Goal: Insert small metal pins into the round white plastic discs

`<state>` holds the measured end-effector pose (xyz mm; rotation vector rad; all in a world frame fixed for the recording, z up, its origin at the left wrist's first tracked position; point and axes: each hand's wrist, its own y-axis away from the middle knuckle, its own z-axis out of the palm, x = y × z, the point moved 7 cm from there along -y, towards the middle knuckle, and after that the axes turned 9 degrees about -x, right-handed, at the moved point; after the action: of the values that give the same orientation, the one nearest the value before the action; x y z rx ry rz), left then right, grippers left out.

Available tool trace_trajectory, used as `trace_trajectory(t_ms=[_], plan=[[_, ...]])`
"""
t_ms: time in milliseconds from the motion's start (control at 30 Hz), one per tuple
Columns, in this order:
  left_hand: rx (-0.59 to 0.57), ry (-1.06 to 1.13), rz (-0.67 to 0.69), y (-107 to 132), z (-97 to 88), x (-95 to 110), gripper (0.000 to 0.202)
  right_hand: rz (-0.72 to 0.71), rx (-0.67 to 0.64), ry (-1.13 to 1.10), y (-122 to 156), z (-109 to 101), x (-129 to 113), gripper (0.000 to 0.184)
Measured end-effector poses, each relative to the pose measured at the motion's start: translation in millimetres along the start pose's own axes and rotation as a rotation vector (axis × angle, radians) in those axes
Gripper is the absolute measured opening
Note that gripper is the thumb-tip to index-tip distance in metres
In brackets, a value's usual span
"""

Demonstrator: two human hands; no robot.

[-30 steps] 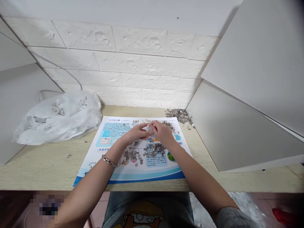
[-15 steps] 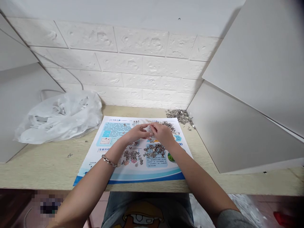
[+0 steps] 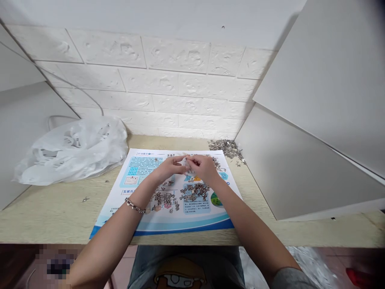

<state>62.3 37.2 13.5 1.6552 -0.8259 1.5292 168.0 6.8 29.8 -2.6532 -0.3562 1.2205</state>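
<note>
The left hand [image 3: 167,168] and right hand [image 3: 207,168] meet above the printed sheet [image 3: 222,218]. Compared with 0.5 s ago, the change is slight: the right fingertips have drawn closer to the left, and less of the white piece [image 3: 184,161] shows. This suggests the same handling is in progress, with the hold being adjusted. Both hands are clamped on the piece, between their fingertips (exact contact points are too small to resolve).

The piece appears pale and translucent, probably plastic; its full shape is hidden. 2 clusters of small, shiny metal parts, cluster 1 [image 3: 195,192] and cluster 2 [image 3: 164,198], lie on the smooth sheet. A crumpled, translucent bag [image 3: 75,148] rests on the grained bench [image 3: 60,220], before the embossed brick-pattern wall [image 3: 162,104].
</note>
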Motion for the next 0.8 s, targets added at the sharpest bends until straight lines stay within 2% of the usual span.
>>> trace_trajectory(t_ms=[100, 167, 233, 300, 367, 433, 500, 633, 700, 800], plan=[[0.0, -0.011, -0.028, -2, -2.1, 0, 0.051, 0.178, 0.019, -0.247, -4, 0, 19, 0.027], [0.022, -0.022, -0.067, -2, -4.4, -3, 0.051, 0.232, 0.03, -0.361, -6, 1, 30, 0.03], [0.099, -0.021, -0.104, -2, -10.0, -6, 0.049, 0.244, 0.113, -0.392, -8, -5, 40, 0.035], [0.22, -0.018, -0.124, 0, -18.4, -9, 0.046, 0.232, 0.272, -0.269, -6, -19, 46, 0.037], [0.353, -0.005, -0.119, 3, -28.2, -11, 0.043, 0.221, 0.323, -0.022, -6, -27, 46, 0.035], [0.47, 0.025, -0.098, 6, -37.7, -11, 0.041, 0.244, 0.211, 0.243, -8, -22, 45, 0.033], [0.534, 0.055, -0.089, 9, -44.4, -13, 0.04, 0.274, 0.078, 0.45, -11, -12, 45, 0.031], [0.539, 0.072, -0.117, 8, -47.4, -17, 0.035, 0.27, -0.02, 0.686, -16, 3, 41, 0.031], [0.51, 0.114, -0.12, 6, -43.7, -19, 0.033, 0.263, -0.031, 0.756, -17, 6, 39, 0.032], [0.426, 0.288, -0.112, 3, -32.5, -21, 0.025, 0.252, -0.016, 0.798, -18, 5, 37, 0.034]])
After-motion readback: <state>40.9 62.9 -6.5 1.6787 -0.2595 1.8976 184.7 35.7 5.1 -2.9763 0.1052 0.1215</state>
